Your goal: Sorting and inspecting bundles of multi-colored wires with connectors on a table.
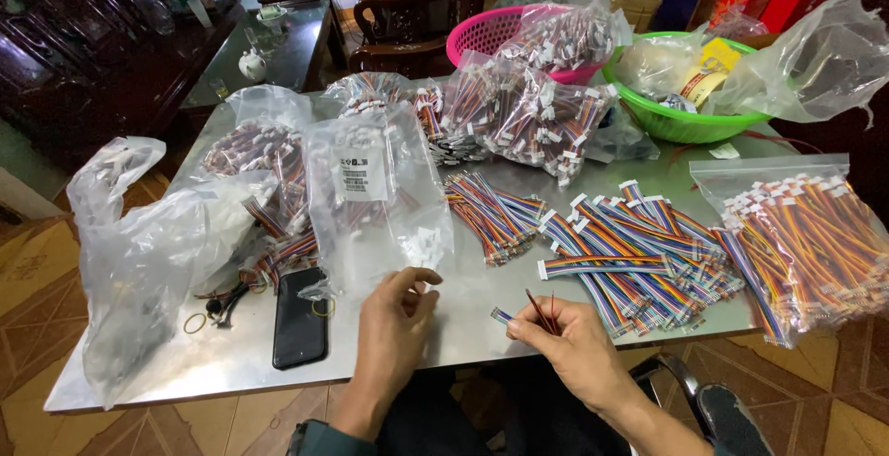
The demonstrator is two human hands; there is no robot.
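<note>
Ribbon cable (501, 315) pinched in right hand (569, 345), over steel table (463, 326) front edge, long axis slanting, free end toward upper left. Thin red wires (540, 312) gripped too, slanting up-left. Left hand (394, 322) loosely curled, empty, beside black phone (299, 319).

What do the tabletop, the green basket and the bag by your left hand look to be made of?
Tabletop: probably sheet metal, brushed grey with a dull sheen. Green basket: likely moulded plastic, glossy and evenly coloured. Bag near the left hand: thin clear plastic film, crinkled, its contents showing through.
</note>
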